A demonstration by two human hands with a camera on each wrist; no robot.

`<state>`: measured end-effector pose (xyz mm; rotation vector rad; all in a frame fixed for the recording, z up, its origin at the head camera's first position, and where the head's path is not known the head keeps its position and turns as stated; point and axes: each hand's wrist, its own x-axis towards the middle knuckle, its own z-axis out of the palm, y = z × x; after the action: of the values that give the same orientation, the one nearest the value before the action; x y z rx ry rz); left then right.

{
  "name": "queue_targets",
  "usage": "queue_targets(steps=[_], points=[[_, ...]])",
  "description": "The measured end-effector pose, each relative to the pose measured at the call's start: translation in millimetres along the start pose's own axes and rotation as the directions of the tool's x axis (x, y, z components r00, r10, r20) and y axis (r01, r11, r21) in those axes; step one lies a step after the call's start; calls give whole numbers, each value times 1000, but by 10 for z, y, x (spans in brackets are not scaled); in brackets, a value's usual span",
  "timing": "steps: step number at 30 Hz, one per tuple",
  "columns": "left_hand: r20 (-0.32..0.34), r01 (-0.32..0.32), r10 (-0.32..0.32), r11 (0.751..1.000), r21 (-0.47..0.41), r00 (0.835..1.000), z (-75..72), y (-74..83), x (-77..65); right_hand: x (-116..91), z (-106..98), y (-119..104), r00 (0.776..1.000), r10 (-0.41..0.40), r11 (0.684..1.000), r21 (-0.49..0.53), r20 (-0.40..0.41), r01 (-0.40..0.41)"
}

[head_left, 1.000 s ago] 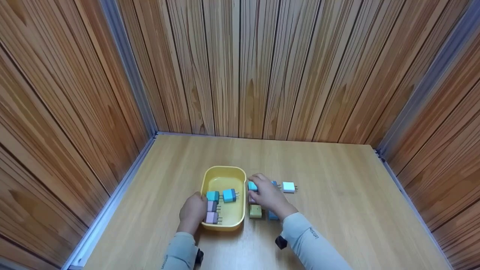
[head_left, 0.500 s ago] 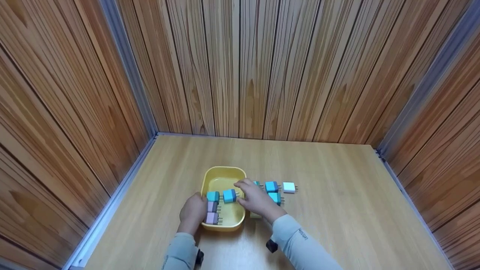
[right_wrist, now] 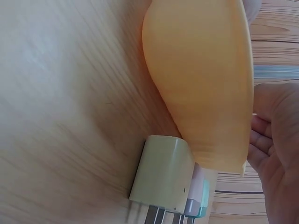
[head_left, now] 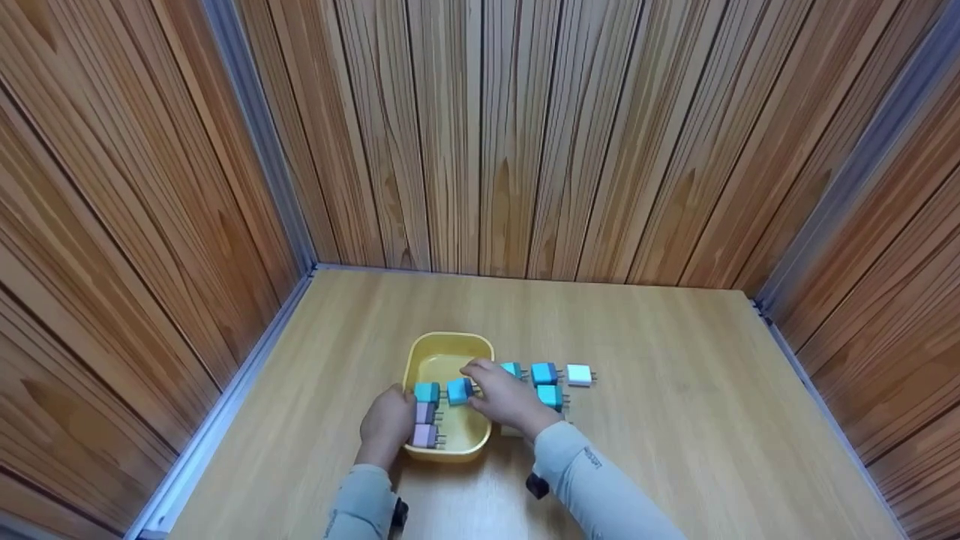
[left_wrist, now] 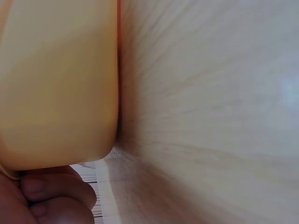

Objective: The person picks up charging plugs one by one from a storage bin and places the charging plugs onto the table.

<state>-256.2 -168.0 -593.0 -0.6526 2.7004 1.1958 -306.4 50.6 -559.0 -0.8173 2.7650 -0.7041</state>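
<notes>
A yellow plastic tray [head_left: 450, 341] stands on the table in the head view. My left hand [head_left: 388, 424] grips its left side, thumb at the rim and fingers outside, curled in the left wrist view. Several charger plugs lie inside: a teal plug [head_left: 427, 392], two purple plugs [head_left: 425, 436] in a column along the left, and a blue plug [head_left: 458, 391] beside the teal one. My right hand [head_left: 504, 394] reaches over the right rim, finger and thumb around the prong end of the blue plug; that end is partly hidden.
Right of the tray lie another blue plug [head_left: 544, 373], a white plug [head_left: 579, 375] and two teal plugs [head_left: 550, 397]. A cream plug [right_wrist: 163, 172] stands close to the tray's outer wall, with purple and teal ones behind. Wood-panelled walls [head_left: 502, 150] enclose the table.
My right hand has left the plugs on the table and moved left over the tray rim to the blue plug inside. The left hand and tray stay put.
</notes>
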Motion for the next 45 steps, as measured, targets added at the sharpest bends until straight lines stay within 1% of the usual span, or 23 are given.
queue_targets(steps=[4,9,14,20,22,29,32,35,38,40,42,45], points=[[3,-5,5,1000,-7,1000,-14,-7,-2,50,25,-5,1000,-11,1000,-27,21,12],[7,-7,8,1000,-29,1000,-8,-13,-12,111,92,-6,999,-34,997,-71,25,36],[18,-3,3,999,-36,1000,3,-15,-13,162,149,-18,999,-14,998,-63,38,16],[11,-5,5,999,-43,1000,-19,-7,-3,209,140,-69,999,15,998,-61,52,-11],[8,-7,8,999,-37,1000,-25,-5,-6,219,129,-90,998,25,998,-64,61,-21],[-7,-46,46,999,18,999,-14,-9,-9,239,113,-119,997,30,993,-114,71,-22],[-8,-37,37,999,-1,999,-8,-1,-6,236,109,-116,997,37,995,-97,70,-30],[-7,-31,31,999,-16,999,-8,9,-10,219,101,-114,996,61,998,-37,70,-59],[4,-17,18,999,-32,1000,-10,12,-18,197,100,-116,990,116,989,82,77,-122],[11,-7,8,999,-37,1000,-11,10,-18,187,104,-120,984,159,969,178,83,-172],[18,1,0,999,-45,1000,-10,5,-15,181,106,-129,973,209,934,274,96,-228],[20,0,1,999,-47,1000,-11,-5,-12,189,122,-139,965,244,908,326,94,-262]])
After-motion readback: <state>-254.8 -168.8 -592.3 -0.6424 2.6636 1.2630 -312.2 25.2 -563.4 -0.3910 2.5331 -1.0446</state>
